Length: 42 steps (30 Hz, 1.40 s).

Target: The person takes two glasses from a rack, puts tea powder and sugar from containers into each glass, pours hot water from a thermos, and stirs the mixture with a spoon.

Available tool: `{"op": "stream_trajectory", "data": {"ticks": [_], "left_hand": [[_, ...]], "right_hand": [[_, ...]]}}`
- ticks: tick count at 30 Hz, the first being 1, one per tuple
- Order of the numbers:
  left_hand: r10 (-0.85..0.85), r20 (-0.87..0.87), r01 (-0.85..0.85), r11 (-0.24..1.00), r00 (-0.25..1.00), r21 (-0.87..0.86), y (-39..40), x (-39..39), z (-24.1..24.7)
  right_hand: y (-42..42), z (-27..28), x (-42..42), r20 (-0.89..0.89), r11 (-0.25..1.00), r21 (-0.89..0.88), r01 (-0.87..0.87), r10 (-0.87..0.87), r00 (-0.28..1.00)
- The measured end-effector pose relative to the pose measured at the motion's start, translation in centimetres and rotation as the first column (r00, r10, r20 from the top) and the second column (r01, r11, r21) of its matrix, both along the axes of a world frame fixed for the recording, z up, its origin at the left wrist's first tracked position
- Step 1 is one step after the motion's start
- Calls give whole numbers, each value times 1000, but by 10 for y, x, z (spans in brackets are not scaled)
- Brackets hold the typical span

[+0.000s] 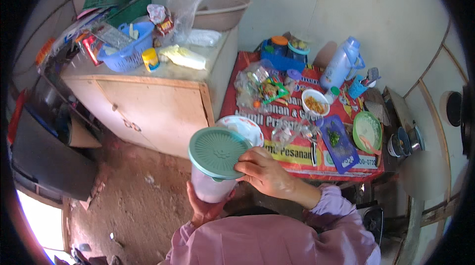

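A translucent plastic canister point(212, 187) with pale contents rests in my left hand point(205, 207), which cups it from below. On top of it sits a round green ribbed lid point(219, 152). My right hand point(265, 173) pinches the lid's right rim between thumb and fingers. Whether the lid is pressed down or loose, I cannot tell. Just behind the canister, a white plate with a red floral rim point(252, 128) lies at the table's left edge, partly hidden by the lid.
A red printed banner point(241, 75) covers the table. On it are a purple cutting board point(343, 155) with chopped greens, a knife point(314, 153), a green bowl of flour-like powder point(366, 129), a bowl of fried bits point(315, 104) and a blue thermos point(339, 65). A wooden cabinet point(156, 113) stands left.
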<state>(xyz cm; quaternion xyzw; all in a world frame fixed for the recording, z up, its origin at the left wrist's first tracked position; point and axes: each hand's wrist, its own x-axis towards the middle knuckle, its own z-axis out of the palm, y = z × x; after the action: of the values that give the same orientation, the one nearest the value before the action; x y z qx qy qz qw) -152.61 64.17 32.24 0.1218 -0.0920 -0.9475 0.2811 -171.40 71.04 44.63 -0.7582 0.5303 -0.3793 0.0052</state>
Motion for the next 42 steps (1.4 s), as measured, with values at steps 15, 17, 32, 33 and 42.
{"op": "stream_trajectory", "data": {"ticks": [15,17,32,33,42], "left_hand": [[243,101,-224,960,965,-168,50,6,-29],[263,124,-242,957,957,-161,46,10,-31],[274,106,-264,959,956,-99,-37,73,-87],[274,38,-269,958,961,-99,-43,72,-79],[404,126,-408,913,906,1,-73,95,-121]], "right_hand": [[43,-28,54,85,966,-222,135,-118,989],[38,-27,59,78,972,-191,138,-125,989],[-145,-128,-66,-236,817,-165,553,-577,782],[-153,-131,-64,-259,824,-133,551,-565,783],[-164,-124,-63,-380,898,18,439,-400,834]]}}
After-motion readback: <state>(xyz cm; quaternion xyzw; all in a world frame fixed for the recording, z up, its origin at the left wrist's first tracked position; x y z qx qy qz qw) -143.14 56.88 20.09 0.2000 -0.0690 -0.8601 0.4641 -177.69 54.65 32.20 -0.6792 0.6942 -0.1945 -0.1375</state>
